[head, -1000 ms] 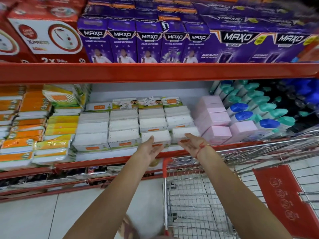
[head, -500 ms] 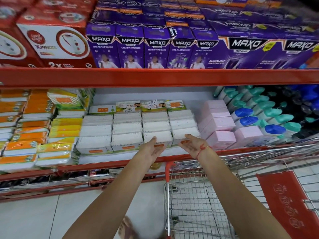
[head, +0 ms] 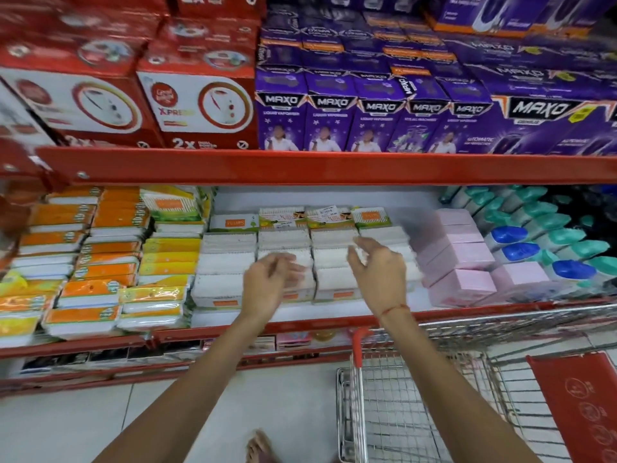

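Both my bare arms stretch forward to a red shelf (head: 187,334). My left hand (head: 267,289) hovers in front of the white packs (head: 227,262), fingers loosely bent, grip wide and empty. My right hand (head: 379,272) is raised just beside it, fingers lightly curled, grip wide, holding nothing. The packs lie mid-shelf, between orange packs (head: 90,292) and pink boxes (head: 460,282).
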Demonstrator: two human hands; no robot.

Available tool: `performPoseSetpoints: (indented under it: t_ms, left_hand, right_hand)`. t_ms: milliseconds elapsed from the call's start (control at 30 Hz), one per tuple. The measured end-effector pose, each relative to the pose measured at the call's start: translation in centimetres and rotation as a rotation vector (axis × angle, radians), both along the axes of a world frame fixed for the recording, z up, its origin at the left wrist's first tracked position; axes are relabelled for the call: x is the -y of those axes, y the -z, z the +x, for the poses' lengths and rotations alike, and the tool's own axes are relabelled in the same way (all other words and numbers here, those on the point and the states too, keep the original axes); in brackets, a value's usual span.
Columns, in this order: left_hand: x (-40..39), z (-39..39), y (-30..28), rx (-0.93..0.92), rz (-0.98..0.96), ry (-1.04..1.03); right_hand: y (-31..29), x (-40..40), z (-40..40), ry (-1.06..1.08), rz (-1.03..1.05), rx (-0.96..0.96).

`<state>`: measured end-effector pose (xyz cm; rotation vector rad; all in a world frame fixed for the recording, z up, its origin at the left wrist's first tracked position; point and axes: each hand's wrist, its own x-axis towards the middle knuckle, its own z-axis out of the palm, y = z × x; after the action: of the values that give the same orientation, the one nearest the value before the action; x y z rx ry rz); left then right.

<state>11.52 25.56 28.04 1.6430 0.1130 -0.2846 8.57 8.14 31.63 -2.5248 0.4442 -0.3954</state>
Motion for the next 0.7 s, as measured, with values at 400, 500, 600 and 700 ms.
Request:
performPoseSetpoints:
  t_ms: [400,500,600,700]
  left_hand:
    - [-8.3,5.5,6.1,0.541,1.212,0.286]
    - [-7.8,5.1,6.0,0.549,1.233,0.269]
    - [-7.7,5.1,6.0,0.526,1.248,0.283]
    - [-7.9,5.3,6.2,0.53,1.218,0.293]
  right_hand:
    - [8.6,-10.9,7.5,-0.442,-0.325,-0.274]
    - [9.4,-10.9,7.3,-0.435,-0.364,-0.275]
    - [9.4,-11.2,7.3,-0.412,-0.39,-0.27]
    - [9.5,-11.0,7.4,-0.433,-0.362,-0.266]
